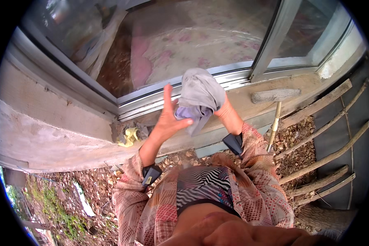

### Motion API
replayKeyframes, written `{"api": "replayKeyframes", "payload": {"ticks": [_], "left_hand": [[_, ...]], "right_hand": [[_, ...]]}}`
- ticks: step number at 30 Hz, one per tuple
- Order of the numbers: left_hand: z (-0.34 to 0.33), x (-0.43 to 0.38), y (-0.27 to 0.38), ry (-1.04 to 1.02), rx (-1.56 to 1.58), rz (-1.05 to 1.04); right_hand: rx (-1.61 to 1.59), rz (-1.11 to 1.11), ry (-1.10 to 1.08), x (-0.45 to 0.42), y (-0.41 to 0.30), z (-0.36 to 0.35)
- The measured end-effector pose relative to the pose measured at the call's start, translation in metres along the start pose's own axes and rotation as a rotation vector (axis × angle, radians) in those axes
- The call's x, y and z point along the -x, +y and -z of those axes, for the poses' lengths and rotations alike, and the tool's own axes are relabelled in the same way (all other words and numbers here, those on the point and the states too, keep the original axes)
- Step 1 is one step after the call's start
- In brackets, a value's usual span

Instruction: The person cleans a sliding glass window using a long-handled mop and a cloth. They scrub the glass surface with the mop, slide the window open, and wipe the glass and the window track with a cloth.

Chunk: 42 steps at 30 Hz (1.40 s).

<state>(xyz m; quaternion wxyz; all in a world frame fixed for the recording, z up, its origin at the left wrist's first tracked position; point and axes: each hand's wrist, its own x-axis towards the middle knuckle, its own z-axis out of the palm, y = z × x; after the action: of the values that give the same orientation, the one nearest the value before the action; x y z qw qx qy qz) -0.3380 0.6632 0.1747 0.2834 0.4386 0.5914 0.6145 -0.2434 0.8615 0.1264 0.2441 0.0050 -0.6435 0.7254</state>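
A grey cloth point(201, 87) covers my right hand point(226, 112), hiding its fingers; only the wrist and heel of that hand show. A bunched, purplish fold point(193, 112) of fabric hangs below, between the two hands. On the left of the bundle, my left hand point(169, 115) is spread, index finger pointing up and thumb stretched across in front of the purplish fold. Whether that thumb touches the fabric cannot be told. Both hands are in front of the metal sliding track point(230, 80) of a window, above its sill.
On the sill lie a yellow crumpled scrap point(129, 137) and a T-shaped window washer point(275, 96) with a fuzzy grey sleeve. Glass panes point(200, 40) stand ahead. Wooden poles point(326, 153) lean at right beside a dark sheet point(329, 132). Dry leaves point(101, 181) cover the ground.
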Motion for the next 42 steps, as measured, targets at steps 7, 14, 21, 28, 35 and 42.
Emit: {"api": "replayKeyframes", "payload": {"ticks": [7,14,21,28,35,42], "left_hand": [[-0.092,-0.084,0.007,0.118,0.541,0.193],[-0.143,-0.235,0.194,0.424,-0.548,-1.096],[-0.21,-0.302,0.205,0.705,-1.131,-1.232],[-0.212,-0.255,0.009,0.326,-1.201,-0.807],[-0.221,-0.209,-0.112,-0.032,-1.208,-0.48],[-0.222,-0.192,-0.099,-0.177,-1.082,-0.309]], "right_hand": [[-0.14,-0.263,0.229,0.038,-0.044,0.066],[0.323,-0.011,0.593,0.089,-0.101,0.167],[0.455,0.132,0.7,0.079,-0.139,0.23],[0.461,0.159,0.626,0.052,-0.118,0.253],[0.482,0.104,0.57,0.047,-0.106,0.249],[0.738,0.121,0.635,0.057,-0.084,0.23]]}}
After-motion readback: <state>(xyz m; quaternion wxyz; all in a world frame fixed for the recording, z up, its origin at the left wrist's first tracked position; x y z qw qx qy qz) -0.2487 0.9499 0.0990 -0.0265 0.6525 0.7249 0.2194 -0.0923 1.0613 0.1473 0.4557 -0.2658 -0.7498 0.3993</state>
